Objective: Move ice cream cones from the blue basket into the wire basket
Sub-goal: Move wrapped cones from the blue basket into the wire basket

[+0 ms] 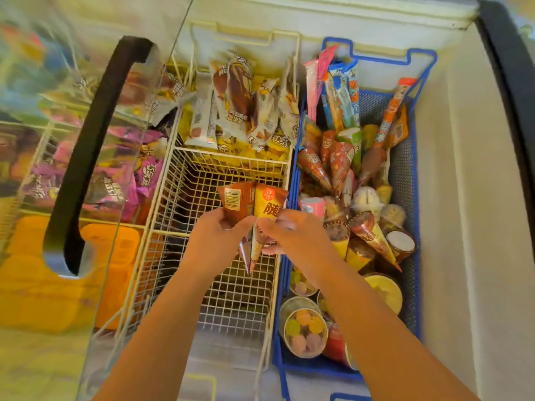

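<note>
Both forearms reach in from below, and the left hand (215, 237) and right hand (292, 233) meet over the white wire basket (231, 166). Each grip is closed on a wrapped cone: left on the brown cone (237, 199), right on the yellow-brown cone (267, 204), tips pointing down, side by side and touching. More cones (327, 160) lie heaped in the blue basket (405, 175) just right, beside dessert cups (305, 331).

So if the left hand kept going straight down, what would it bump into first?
Probably the white wire basket's bare grid floor below the left hand; nothing seems between, though depth is hard to judge.
</note>
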A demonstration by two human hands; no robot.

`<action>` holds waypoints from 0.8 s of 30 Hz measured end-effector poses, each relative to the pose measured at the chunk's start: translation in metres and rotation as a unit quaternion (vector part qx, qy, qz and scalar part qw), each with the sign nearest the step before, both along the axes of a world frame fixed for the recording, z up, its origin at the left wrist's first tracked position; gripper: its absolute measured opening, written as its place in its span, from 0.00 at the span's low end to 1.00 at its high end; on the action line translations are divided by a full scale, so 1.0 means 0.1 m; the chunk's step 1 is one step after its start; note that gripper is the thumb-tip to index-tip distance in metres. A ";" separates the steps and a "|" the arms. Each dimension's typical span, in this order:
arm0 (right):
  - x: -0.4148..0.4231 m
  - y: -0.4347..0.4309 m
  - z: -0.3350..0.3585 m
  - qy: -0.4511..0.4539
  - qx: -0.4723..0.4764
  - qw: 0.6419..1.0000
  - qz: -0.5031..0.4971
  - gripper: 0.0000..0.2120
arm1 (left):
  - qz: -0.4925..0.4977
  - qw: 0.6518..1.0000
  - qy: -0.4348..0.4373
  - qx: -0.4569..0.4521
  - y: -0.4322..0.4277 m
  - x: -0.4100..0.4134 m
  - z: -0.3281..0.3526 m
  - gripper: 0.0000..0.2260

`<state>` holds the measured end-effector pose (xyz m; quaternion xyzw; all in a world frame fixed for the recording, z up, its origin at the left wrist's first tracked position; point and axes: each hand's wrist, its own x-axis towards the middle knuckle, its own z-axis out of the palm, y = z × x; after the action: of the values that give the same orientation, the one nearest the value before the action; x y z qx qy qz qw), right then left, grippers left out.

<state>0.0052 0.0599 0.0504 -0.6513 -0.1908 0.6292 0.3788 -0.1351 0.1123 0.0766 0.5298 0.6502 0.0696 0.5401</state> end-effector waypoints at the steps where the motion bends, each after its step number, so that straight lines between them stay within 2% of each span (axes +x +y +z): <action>1: -0.06 0.10 -0.05 -0.011 -0.001 1.000 -0.010 0.02 | -0.003 1.000 0.008 0.011 0.10 -0.01 -0.04 0.10; 5: -0.20 0.54 -0.35 -0.089 -0.029 0.996 -0.012 0.07 | -0.011 0.999 0.044 0.015 0.55 0.02 -0.35 0.13; 9: -0.23 0.86 -0.76 -0.176 -0.052 0.983 0.012 0.07 | -0.001 0.998 0.038 -0.049 0.85 0.09 -0.86 0.13; 12: -0.27 0.96 -1.11 -0.226 -0.101 0.968 0.046 0.13 | 0.013 0.995 0.042 -0.090 0.88 0.11 -1.24 0.13; 19: -0.36 1.02 -1.51 -0.271 -0.175 0.945 0.047 0.15 | 0.017 0.990 0.040 -0.137 0.96 0.15 -1.79 0.13; 24: -0.34 1.11 -1.62 -0.237 -0.206 0.949 0.035 0.07 | 0.030 0.985 0.038 -0.164 1.01 0.25 -1.95 0.15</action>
<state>-0.0290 0.1706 -0.1111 -0.8385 -0.1640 0.4951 0.1577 -0.1105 0.2137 -0.1188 0.4167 0.6885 -0.0421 0.5921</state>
